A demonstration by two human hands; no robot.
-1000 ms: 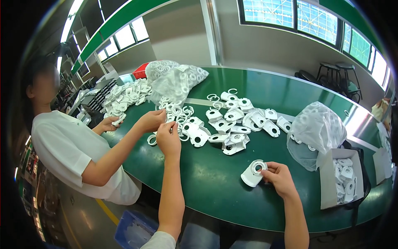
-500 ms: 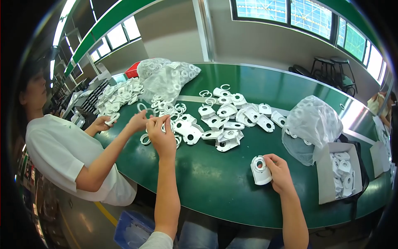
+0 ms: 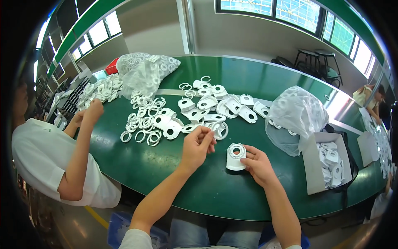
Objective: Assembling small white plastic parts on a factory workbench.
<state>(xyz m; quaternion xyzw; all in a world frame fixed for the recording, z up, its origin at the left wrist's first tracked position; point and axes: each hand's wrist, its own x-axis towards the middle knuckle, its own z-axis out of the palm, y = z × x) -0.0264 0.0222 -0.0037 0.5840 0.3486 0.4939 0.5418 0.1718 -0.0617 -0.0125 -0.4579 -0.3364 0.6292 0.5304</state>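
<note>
My right hand (image 3: 258, 164) grips a white plastic housing (image 3: 236, 165) by its right edge, above the table. The housing has a rounded top with a circular hole and a flat lower end. To its upper left is my left hand (image 3: 198, 148), fingers pinched on a thin white ring (image 3: 226, 131); the fingers hide part of it. Behind the left hand lies a heap of similar white housings (image 3: 207, 102). Loose white rings (image 3: 145, 123) are piled on the table to the left of that heap.
On the left, a co-worker (image 3: 54, 162) in a white top handles something small near another heap of white parts (image 3: 99, 89). A clear bag of rings (image 3: 145, 68) lies at the back. At right are another plastic bag (image 3: 296, 112) and a box of white parts (image 3: 309, 166).
My left hand has moved right from the ring pile toward the housing, bringing a ring. My right hand has shifted a little left with the housing. The co-worker's hands have drawn back left.
</note>
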